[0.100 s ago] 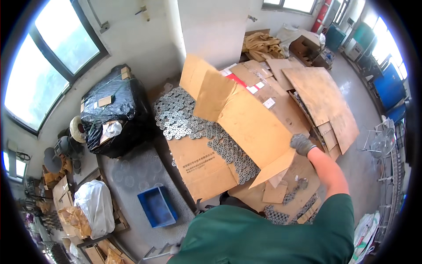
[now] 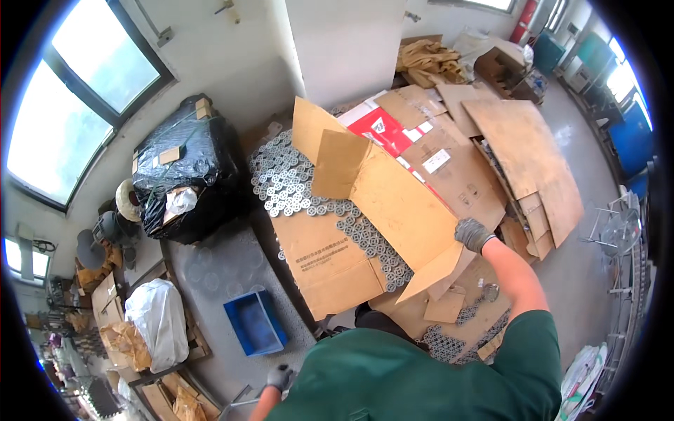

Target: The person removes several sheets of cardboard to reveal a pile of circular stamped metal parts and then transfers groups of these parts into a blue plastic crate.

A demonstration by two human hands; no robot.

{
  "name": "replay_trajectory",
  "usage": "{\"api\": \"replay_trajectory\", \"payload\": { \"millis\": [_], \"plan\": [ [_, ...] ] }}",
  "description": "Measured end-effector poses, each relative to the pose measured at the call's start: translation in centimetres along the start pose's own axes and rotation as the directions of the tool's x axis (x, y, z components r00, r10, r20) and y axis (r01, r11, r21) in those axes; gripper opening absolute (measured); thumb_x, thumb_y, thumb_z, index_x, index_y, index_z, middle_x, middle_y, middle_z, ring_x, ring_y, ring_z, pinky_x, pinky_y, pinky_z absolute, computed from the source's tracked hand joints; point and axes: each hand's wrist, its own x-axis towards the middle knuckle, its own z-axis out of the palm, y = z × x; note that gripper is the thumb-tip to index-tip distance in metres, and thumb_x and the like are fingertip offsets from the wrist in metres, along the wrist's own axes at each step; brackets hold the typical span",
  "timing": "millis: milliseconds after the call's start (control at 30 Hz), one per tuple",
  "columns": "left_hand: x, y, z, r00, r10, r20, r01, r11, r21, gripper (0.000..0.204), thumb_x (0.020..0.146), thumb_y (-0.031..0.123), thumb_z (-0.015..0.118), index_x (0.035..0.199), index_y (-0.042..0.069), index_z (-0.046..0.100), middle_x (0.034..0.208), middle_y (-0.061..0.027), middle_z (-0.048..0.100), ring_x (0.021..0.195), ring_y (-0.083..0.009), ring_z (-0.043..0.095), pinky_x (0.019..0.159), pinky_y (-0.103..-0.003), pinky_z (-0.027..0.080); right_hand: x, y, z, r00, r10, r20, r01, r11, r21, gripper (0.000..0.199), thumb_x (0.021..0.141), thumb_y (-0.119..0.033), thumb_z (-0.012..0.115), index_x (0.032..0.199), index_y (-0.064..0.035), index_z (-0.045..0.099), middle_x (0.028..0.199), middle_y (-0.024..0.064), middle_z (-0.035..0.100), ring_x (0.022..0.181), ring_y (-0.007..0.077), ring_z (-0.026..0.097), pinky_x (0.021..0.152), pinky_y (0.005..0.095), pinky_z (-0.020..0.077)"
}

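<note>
Gloved right hand point(image 2: 474, 234) has the big cardboard sheet point(image 2: 404, 203) by its right edge!

Fingers curled shut over that edge, the sheet tilted across the grey metal discs point(image 2: 284, 179) at centre. Left hand point(image 2: 279, 377), gloved too, hangs low near the body; grip can't be made out. Blue tray point(image 2: 254, 323) sits on the floor, near left.

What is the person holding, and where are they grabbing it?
The right hand, in a grey glove, grips the big flattened cardboard box at its right edge, near a corner flap. The left hand hangs low; whether it holds anything cannot be told.
</note>
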Motion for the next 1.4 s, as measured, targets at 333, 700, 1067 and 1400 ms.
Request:
{"api": "replay_trajectory", "payload": {
  "millis": [333, 700, 1067, 1400],
  "plan": [
    [4.1, 29.6, -2.2, 0.925, 0.378, 0.041, -0.361, 0.905, -0.224, 0.038, 0.096, 0.001, 0.070, 0.133, 0.001, 0.062, 0.118, -0.0110, 0.072, 0.112, -0.0192, 0.067, 0.101, -0.032, 0.053, 5.6, 5.2, 23.6, 0.710, 0.327, 0.623, -0.421, 0.907, 0.004, 0.046, 0.102, -0.041, 0.055, 0.136, -0.0139, 0.069, 0.146, 0.0111, 0.063, 0.138, 0.0350, 0.057, 0.118, 0.0527, 0.0378],
    [12.0, 24.0, 5.6, 0.949, 0.246, 0.199, -0.210, 0.961, -0.182, 0.030, 0.095, 0.007, 0.072, 0.125, -0.001, 0.068, 0.113, -0.0131, 0.074, 0.102, -0.0208, 0.070, 0.095, -0.034, 0.056, 10.7, 2.2, 14.6, 0.348, 0.900, 0.261, -0.917, 0.269, 0.296, 0.065, 0.079, -0.049, 0.081, 0.126, -0.0067, 0.065, 0.116, 0.0202, 0.070, 0.119, 0.0386, 0.063, 0.106, 0.0513, 0.0468],
    [18.2, 42.2, 7.0, 0.885, 0.309, 0.349, -0.008, 0.759, -0.651, 0.048, 0.102, 0.028, 0.070, 0.142, 0.004, 0.057, 0.122, -0.0082, 0.070, 0.109, -0.0167, 0.067, 0.092, -0.028, 0.052, 4.0, -12.6, 6.8, 0.826, 0.553, 0.115, -0.475, 0.571, 0.670, 0.038, 0.091, -0.037, 0.066, 0.114, -0.0067, 0.070, 0.097, 0.0177, 0.075, 0.087, 0.0368, 0.073, 0.077, 0.0504, 0.0575],
    [13.6, 57.3, 1.0, 0.791, 0.593, 0.152, -0.116, 0.389, -0.914, 0.106, 0.082, 0.082, 0.066, 0.164, 0.024, 0.031, 0.159, -0.0065, 0.039, 0.131, -0.0301, 0.049, 0.112, -0.051, 0.041, 5.0, -20.1, -6.4, 0.850, 0.469, 0.239, -0.466, 0.460, 0.756, 0.034, 0.088, -0.033, 0.065, 0.111, -0.0082, 0.068, 0.096, 0.0166, 0.073, 0.089, 0.0330, 0.072, 0.077, 0.0485, 0.0559]
  ]
}}
